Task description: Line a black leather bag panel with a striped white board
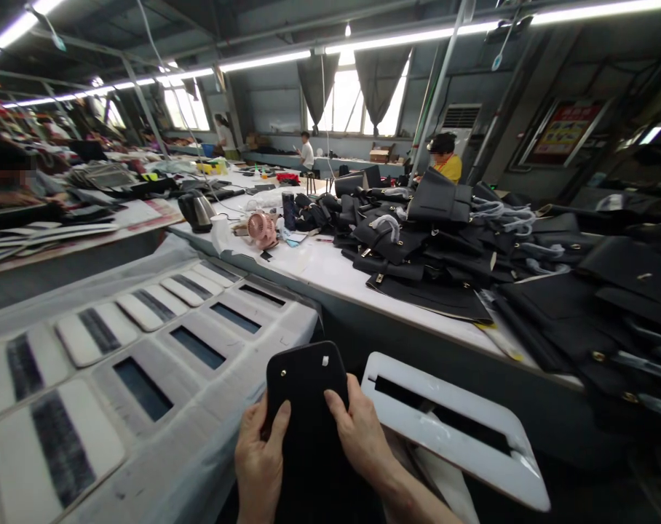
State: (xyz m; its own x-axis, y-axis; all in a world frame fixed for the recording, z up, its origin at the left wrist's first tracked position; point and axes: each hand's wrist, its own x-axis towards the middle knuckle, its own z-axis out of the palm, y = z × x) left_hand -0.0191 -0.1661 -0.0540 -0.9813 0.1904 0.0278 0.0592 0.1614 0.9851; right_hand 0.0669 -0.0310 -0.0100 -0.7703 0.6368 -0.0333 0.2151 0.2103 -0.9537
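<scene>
Between my two hands is a black leather panel (309, 386) with rounded top corners, held upright over my lap. A small gold stud shows near its upper left and a small white patch near its upper right. My left hand (262, 444) grips the left edge, thumb lying on the front face. On the opposite edge my right hand (360, 426) does the same, its thumb pressed near the side. The lower part of the panel blends into dark surroundings, so its bottom end cannot be made out.
Left of me, several pale panels with dark stripes (98, 331) lie beside a padded surface with slots (199, 348). A white slotted frame (456, 422) stands close at right. Beyond are a white table (319, 269), piled black bag pieces (423, 233), a pink fan (262, 229) and a kettle (196, 211).
</scene>
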